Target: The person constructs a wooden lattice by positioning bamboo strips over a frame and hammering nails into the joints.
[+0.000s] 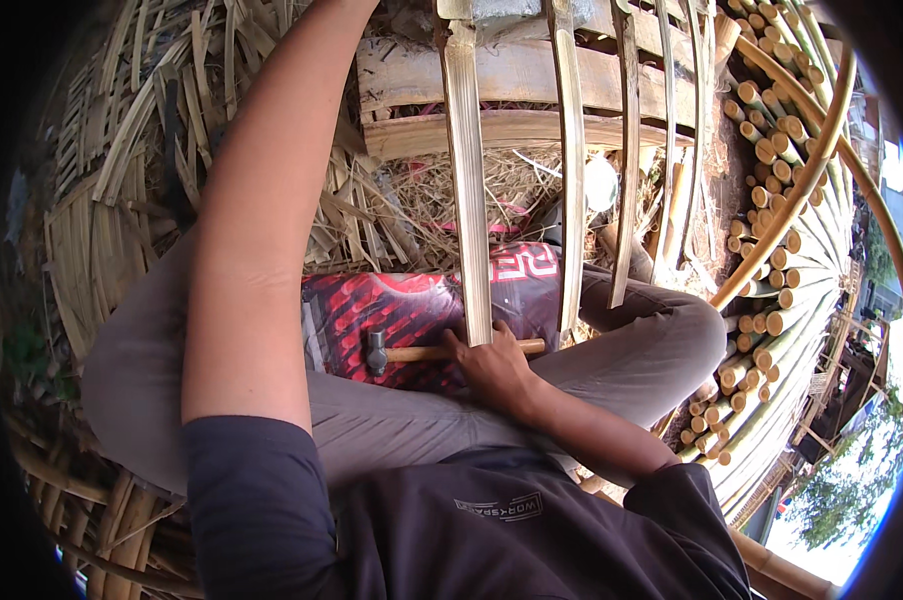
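Several split bamboo strips run from the top of the head view toward my lap. My right hand (497,372) is closed at the near end of the leftmost bamboo strip (466,180), with fingers on both sides of it. A hammer (412,354) with a wooden handle lies crosswise over my lap, its dark metal head to the left. The handle passes at my right hand; whether the fingers also grip it is hidden. Under it, a red and black printed sheet (372,310) covers my lap. My left arm reaches far forward; its hand is past the top edge.
A wooden slatted pallet (402,132) stands ahead of me, with straw (512,195) before it. Loose bamboo splints (122,170) are heaped at the left. Stacked bamboo poles (772,310) line the right side, with a bent pole (807,190) across them.
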The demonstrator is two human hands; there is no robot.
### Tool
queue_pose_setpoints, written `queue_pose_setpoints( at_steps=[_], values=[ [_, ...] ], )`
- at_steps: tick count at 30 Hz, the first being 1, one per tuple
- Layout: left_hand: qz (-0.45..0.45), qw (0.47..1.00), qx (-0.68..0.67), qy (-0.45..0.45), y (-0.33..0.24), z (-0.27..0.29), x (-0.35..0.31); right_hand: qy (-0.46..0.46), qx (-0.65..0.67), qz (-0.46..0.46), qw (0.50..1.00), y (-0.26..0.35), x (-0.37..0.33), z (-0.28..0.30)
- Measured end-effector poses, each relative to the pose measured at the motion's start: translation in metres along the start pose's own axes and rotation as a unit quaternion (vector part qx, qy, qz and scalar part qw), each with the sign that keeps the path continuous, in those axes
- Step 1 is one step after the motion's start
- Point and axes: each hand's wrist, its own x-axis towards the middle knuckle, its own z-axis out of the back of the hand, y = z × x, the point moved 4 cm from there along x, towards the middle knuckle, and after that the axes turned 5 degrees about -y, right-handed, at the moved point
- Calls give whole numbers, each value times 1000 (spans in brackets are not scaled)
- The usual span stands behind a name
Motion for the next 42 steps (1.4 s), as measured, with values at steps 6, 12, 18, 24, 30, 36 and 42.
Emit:
queue_pose_setpoints(
  at_steps=[6, 12, 18, 24, 30, 36, 42],
  values=[
    [-25, 999, 19, -6, -2, 0, 4, -152, 53, 33, 986, 0, -3, -6],
    [30, 999, -2, 21, -8, 5, 0, -3, 134, -5, 991, 5, -14, 24],
    [6, 998, 48, 39, -7, 10, 5, -21, 123, -11, 992, 6, -37, 41],
    [12, 998, 54, 43, 0, 4, 5, -33, 228, -4, 973, 3, -67, 62],
    [20, 998, 44, 49, -7, 4, 4, 14, 391, 53, 919, 4, -92, 107],
    [3, 999, 25, 31, -3, 11, 5, -58, 490, 87, 865, -31, -119, 165],
    [26, 998, 19, 46, -5, 2, 4, -257, 594, -17, 762, -86, -127, 226]
  ],
)
